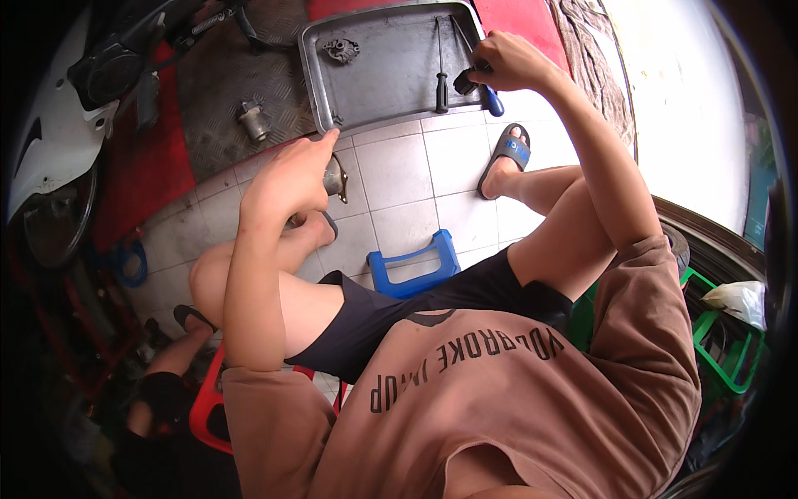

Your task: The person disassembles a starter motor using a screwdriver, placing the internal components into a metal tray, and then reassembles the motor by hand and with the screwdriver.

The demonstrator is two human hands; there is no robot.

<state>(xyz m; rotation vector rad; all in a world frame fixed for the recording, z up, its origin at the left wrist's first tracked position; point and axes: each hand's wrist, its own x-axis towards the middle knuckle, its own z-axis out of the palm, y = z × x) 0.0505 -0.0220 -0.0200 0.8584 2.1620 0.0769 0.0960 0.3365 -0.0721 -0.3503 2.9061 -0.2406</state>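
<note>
My left hand (pixel 291 176) is closed around a metal cylindrical part with a flanged end (pixel 336 180), held above the tiled floor by my left knee. Its index finger reaches out to the near left edge of a grey metal tray (pixel 382 91). Over the tray's right side, my right hand (pixel 514 61) pinches a short black ribbed piece (pixel 465 81), partly hidden by the fingers. Beside it in the tray lies a black-handled screwdriver (pixel 441 91). A blue-handled tool (pixel 495 103) sticks out at the near right corner, partly behind my hand. A round metal part (pixel 341 51) rests at the tray's far left.
Left of the tray, a small metal cylinder (pixel 253 121) stands on a textured mat (pixel 214 91). A low blue stool (pixel 413 264) is between my legs. A motorcycle (pixel 75 125) is at the left, a brown cloth (pixel 594 58) at the far right. Another person's leg (pixel 170 353) shows lower left.
</note>
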